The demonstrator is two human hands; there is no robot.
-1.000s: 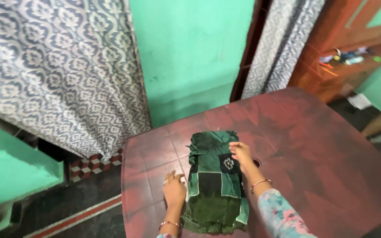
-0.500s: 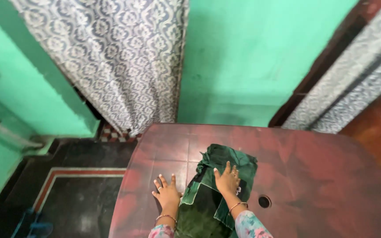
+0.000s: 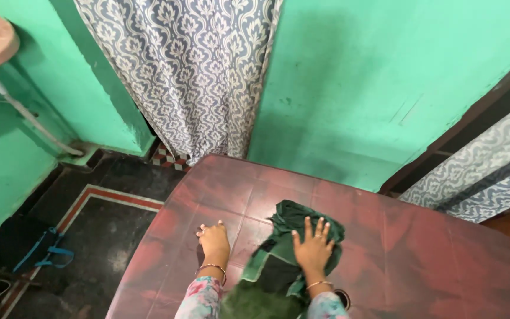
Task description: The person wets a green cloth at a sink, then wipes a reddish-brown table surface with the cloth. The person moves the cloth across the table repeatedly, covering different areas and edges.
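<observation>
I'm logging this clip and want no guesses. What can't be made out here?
Head view only:
- Green cloth: near end cut off by the bottom edge; the middle lies under the right hand.
- Left hand: palm faces the table, hiding what it touches.
- Table hole: partly hidden by the right sleeve.

You get soft, even daylight; wide-angle bending at the edges, a dim floor (image 3: 90, 236) at 8 o'clock, slight blur.

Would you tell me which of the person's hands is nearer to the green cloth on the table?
The right hand is nearer: it lies flat on the green cloth. The left hand rests on the bare red table, beside the cloth's left edge.
</observation>
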